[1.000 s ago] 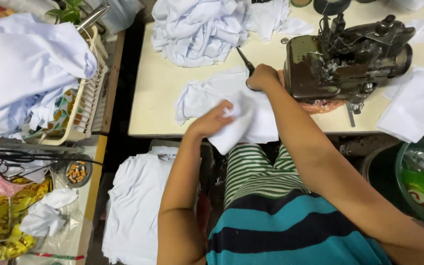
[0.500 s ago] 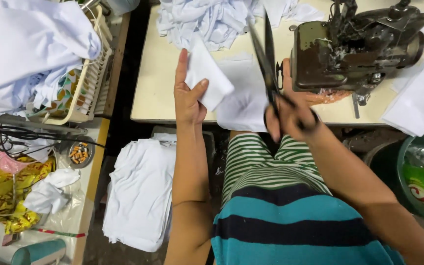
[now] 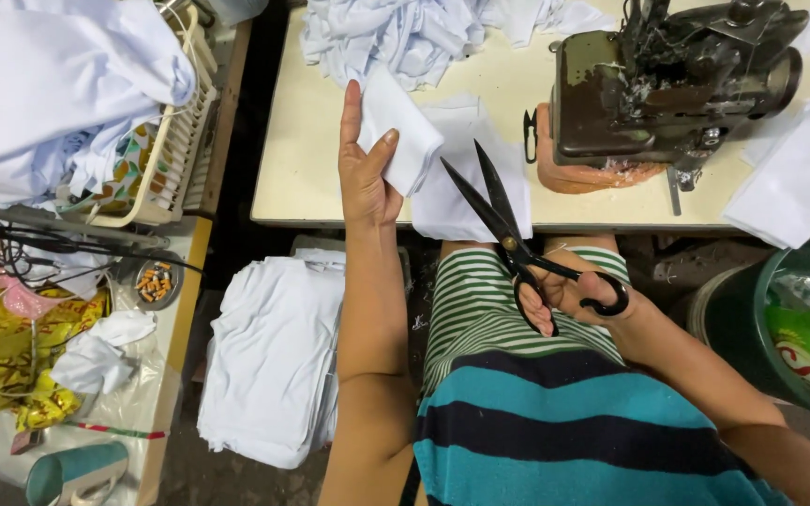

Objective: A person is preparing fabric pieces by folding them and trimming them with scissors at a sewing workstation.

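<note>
My left hand [image 3: 365, 169] holds up a folded piece of white cloth [image 3: 397, 141] at the front edge of the cream sewing table [image 3: 302, 178]. In my right hand [image 3: 569, 295] are large black scissors [image 3: 508, 234], blades spread apart and pointing up toward the cloth, tips just right of it. A larger white cloth piece [image 3: 466, 183] lies on the table under the blades and hangs over the edge. The dark sewing machine [image 3: 667, 84] stands on the table to the right.
A heap of white cloth [image 3: 396, 37] lies at the table's back, more white pieces [image 3: 794, 183] at its right. A stack of white garments [image 3: 269, 361] sits below left. A basket with white fabric [image 3: 58, 94] stands far left. A green tub [image 3: 808, 328] is at right.
My left hand lifted a white piece off the table and holds it upright. My right hand pulled the scissors back toward my lap and spread the blades.
</note>
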